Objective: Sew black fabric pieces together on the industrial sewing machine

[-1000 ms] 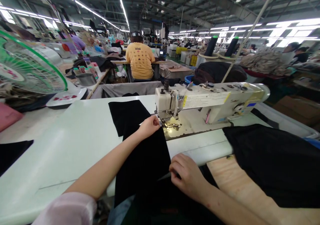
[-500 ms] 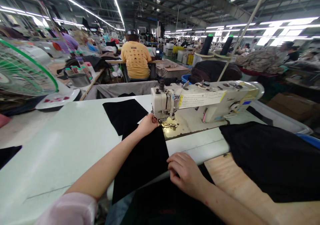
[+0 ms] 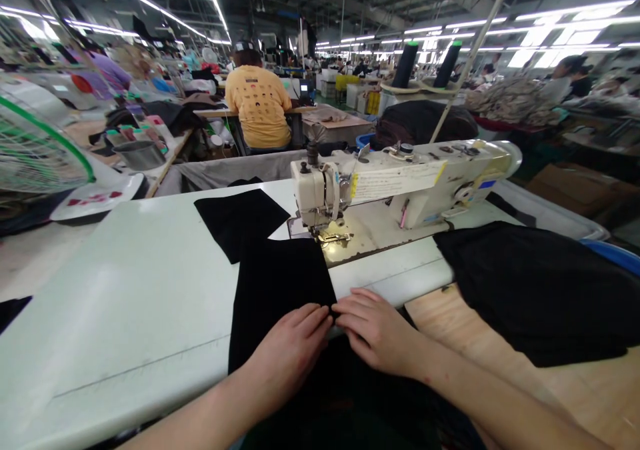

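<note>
A black fabric piece (image 3: 280, 283) runs from under the needle area of the sewing machine (image 3: 320, 197) down over the table's front edge. My left hand (image 3: 300, 337) lies on this fabric near its right edge, fingers closed on it. Against the same edge, my right hand (image 3: 375, 327) has its fingertips pinched on the cloth, almost touching the left fingertips. Another black fabric piece (image 3: 240, 220) lies flat behind it, left of the machine head.
More black fabric (image 3: 530, 290) is heaped on the right over a wooden board (image 3: 480, 330). A fan with a green rim (image 3: 45, 130) stands at left. Ahead, a person in a yellow shirt (image 3: 257, 107) sits with their back to me. Thread cones (image 3: 405, 65) stand behind the machine.
My left hand has come back from beside the needle to the fabric's right edge, next to my right hand. The right hand stays about where it was. The view has shifted slightly.
</note>
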### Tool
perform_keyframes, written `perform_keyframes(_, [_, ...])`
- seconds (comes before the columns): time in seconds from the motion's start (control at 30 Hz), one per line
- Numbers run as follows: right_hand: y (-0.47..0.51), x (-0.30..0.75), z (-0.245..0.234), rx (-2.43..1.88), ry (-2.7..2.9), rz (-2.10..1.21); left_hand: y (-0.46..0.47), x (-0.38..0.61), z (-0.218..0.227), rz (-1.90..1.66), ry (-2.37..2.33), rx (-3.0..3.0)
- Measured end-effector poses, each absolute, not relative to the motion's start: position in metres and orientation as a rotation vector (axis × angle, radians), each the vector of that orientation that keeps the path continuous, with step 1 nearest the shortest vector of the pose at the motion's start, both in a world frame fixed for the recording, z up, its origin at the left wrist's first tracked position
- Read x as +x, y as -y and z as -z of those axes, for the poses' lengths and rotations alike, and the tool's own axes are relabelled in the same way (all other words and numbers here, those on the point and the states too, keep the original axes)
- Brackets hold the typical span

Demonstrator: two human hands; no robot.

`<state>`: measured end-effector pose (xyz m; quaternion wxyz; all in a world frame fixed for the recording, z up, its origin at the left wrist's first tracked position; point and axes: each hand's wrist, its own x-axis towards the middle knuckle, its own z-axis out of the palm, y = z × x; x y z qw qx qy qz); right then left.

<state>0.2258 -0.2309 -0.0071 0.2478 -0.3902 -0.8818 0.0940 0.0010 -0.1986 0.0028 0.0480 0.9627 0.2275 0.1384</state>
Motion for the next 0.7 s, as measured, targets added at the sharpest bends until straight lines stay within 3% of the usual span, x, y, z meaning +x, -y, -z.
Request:
perform_keyframes(0.37, [0.186,0.224,0.014,-1.048,2.325,-0.244,0.150,0.004,-0.014,-0.423,-0.706,2.890])
perform_keyframes(0.7, [0.129,0.217,0.013,-1.196,2.329,-0.040,0.088,0.001,-0.016,-0.388,-0.796,2.865])
